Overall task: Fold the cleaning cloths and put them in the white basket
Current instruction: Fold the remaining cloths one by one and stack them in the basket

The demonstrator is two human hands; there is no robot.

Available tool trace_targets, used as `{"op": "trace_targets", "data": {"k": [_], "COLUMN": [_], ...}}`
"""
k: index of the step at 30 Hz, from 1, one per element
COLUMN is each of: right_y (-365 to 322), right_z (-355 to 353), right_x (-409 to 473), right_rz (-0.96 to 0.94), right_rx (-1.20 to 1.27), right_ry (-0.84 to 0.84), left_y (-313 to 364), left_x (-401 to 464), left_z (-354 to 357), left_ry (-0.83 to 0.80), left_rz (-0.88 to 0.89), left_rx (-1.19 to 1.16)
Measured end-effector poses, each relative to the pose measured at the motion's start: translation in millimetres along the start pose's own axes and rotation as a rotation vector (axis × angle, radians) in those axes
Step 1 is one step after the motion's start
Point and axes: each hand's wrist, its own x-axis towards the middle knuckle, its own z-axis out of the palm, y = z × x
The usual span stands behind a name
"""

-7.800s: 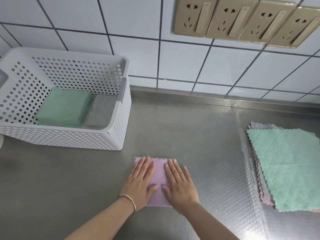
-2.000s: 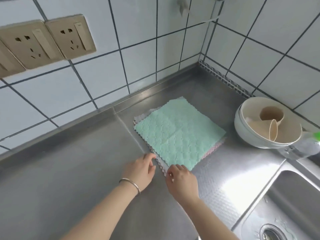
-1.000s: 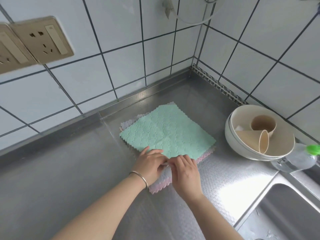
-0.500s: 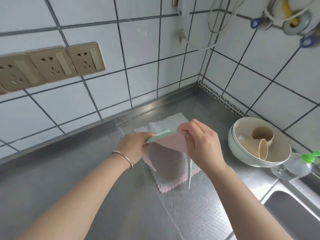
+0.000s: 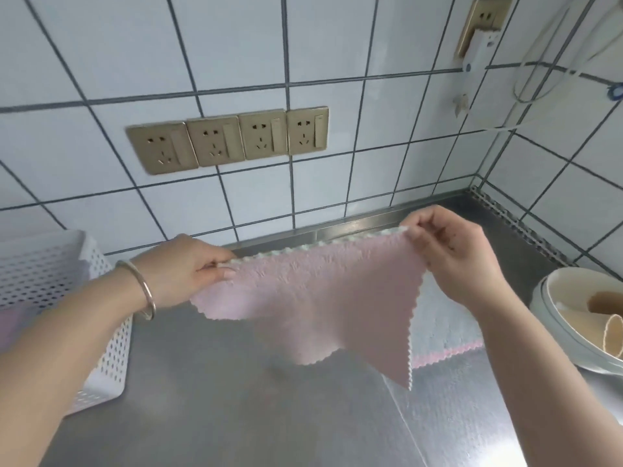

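White perforated plastic forms the basket point(image 5: 101, 318) at the far left of the steel counter point(image 5: 236, 416); only its right end is in view. Inside it, at the frame's left edge, a blurred patch of lilac point(image 5: 13, 323) shows, most likely a cloth, though its shape cannot be made out. No brand, label or readable writing appears on the basket or anywhere else.

Right of the basket, the left hand point(image 5: 182, 267), a metal bangle point(image 5: 143, 291) on its wrist, pinches one top corner of a pink cloth point(image 5: 313, 298) between thumb and curled fingers. The cloth hangs spread in the air above the counter, its top edge stretched roughly level, its lower part drooping to a point at the lower right. A thin mint-green scalloped edge point(image 5: 303, 246) runs along its top, the far face or a second layer; which one cannot be told. Behind and above the cloth, four gold-coloured wall sockets point(image 5: 229, 139) sit in a row on the white tiled wall point(image 5: 236, 45).

Right of the basket again, at the cloth's other top corner, the right hand point(image 5: 451, 254) grips it with fingers curled round the corner. Below that hand, partly hidden by the hanging cloth, a stack of unfolded cloths point(image 5: 441, 325) lies flat on the counter, pale on top with a pink scalloped edge at the front.

Farthest from the basket, at the right edge, a white bowl point(image 5: 553, 328) holds beige cups point(image 5: 606, 332) lying inside it.
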Motion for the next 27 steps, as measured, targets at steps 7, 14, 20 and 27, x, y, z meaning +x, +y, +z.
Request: {"op": "trace_targets", "data": {"k": [7, 14, 20, 27], "right_y": [-3, -32, -27, 67], "right_z": [58, 115, 115, 134], "right_x": [45, 86, 60, -13], "right_rz": [0.068, 0.08, -0.025, 0.02], "right_rx": [-0.22, -0.327, -0.291, -0.542], "right_ry": [-0.087, -0.1, -0.041, -0.301], "left_y": [-52, -90, -99, -110], "left_x": [-37, -21, -57, -95], "left_z": [-31, -31, -13, 117], "left_ry": [0.165, 0.532, 0.668, 0.38], "left_rz": [-0.235, -0.476, -0.319, -0.303], "left_rx": [-0.111, -0.045, 0.02, -0.079]}}
